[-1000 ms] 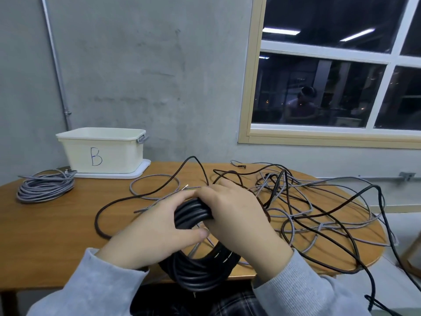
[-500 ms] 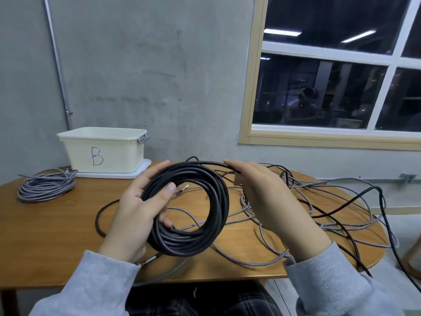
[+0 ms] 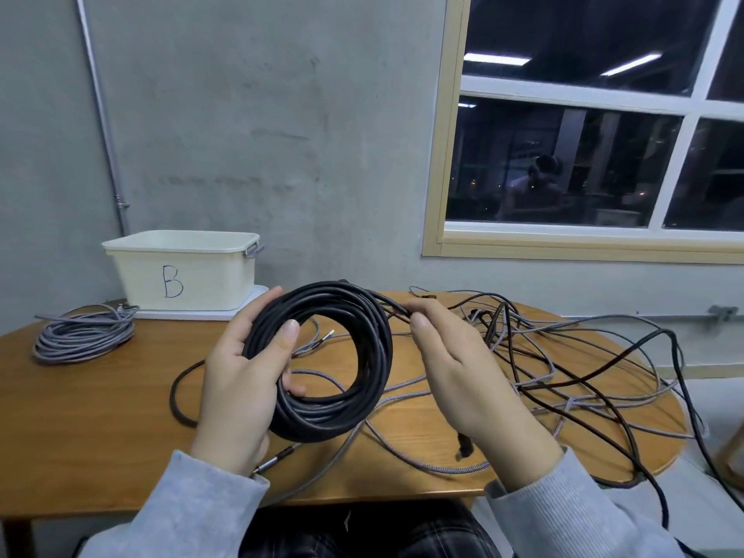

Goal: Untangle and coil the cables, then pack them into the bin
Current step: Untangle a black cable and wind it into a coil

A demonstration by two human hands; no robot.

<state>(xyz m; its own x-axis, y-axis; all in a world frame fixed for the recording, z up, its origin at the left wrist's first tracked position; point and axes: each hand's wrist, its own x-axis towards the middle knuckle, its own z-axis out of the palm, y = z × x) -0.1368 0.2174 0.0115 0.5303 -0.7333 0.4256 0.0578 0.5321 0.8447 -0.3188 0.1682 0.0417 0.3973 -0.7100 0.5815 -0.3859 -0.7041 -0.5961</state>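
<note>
The right hand (image 3: 455, 364) hides where its fingers (image 3: 418, 322) pinch the black cable's loose strand. The left hand (image 3: 241, 376) has thumb and fingers clamped on the black coil (image 3: 334, 356), a thick round bundle held above the surface (image 3: 80, 416). Tangled cables (image 3: 563, 364) run off the right edge; the bin (image 3: 181, 271) stands at the back left.

The bin's (image 3: 189, 275) inside is hidden behind its front wall. Right of the bin, the left hand (image 3: 241, 380) covers part of the black coil (image 3: 334, 400). Farther right, loose cables (image 3: 604, 380) run off the picture's right edge, their ends unseen.
</note>
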